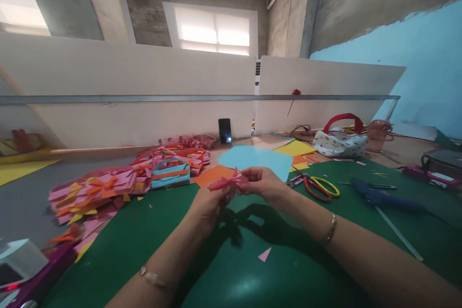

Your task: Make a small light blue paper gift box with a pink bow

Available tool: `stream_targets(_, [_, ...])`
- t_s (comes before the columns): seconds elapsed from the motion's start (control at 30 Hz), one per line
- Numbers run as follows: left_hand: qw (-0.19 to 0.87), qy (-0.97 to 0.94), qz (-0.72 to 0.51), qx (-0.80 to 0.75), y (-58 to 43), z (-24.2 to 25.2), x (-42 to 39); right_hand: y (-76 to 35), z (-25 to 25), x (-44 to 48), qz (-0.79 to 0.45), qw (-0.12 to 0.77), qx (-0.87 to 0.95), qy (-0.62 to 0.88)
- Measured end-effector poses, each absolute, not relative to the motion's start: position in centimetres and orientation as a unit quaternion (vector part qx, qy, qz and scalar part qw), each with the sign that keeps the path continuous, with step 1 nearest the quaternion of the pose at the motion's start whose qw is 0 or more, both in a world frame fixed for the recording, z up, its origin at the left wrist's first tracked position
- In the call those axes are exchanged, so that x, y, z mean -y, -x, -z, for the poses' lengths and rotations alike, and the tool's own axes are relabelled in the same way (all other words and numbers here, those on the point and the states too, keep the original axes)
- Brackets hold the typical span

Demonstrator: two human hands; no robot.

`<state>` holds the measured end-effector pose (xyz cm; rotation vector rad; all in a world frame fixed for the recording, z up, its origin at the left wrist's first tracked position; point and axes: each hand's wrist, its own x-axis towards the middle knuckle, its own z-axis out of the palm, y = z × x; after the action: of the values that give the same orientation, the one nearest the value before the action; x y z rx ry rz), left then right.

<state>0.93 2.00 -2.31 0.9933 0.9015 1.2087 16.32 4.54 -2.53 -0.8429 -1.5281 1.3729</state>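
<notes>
Both my hands meet over the green mat (231,269) and pinch a small folded pink paper piece (229,182). My left hand (209,204) grips its left end with closed fingers. My right hand (263,183) holds the right end between thumb and fingers. The paper is gathered in the middle like a bow and sits a little above the mat. A bracelet shows on each wrist.
A heap of pink and orange paper bags (108,187) lies left, a blue one (170,174) among them. Blue (256,159), orange and yellow sheets sit behind my hands. Scissors (317,186), a blue glue gun (378,198), a phone (224,130) and a pouch (339,142) lie to the right.
</notes>
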Motion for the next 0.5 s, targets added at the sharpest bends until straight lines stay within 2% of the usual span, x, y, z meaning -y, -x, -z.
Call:
stream_targets(0.27, [0.495,-0.507,-0.546,-0.447,-0.1,2.8,-3.1,-19.4,-1.9,-5.3,-0.376,0.317,0.748,0.445])
stream_targets(0.4, [0.508,-0.508,-0.558,-0.415,-0.2,2.7,-3.1,-23.3,-3.3,-4.0,-0.082,0.160,0.793,0.582])
stream_targets(0.5, [0.517,-0.512,-0.554,-0.404,-0.4,2.7,-3.1,-26.9,-2.0,-3.1,0.021,0.101,0.744,0.660])
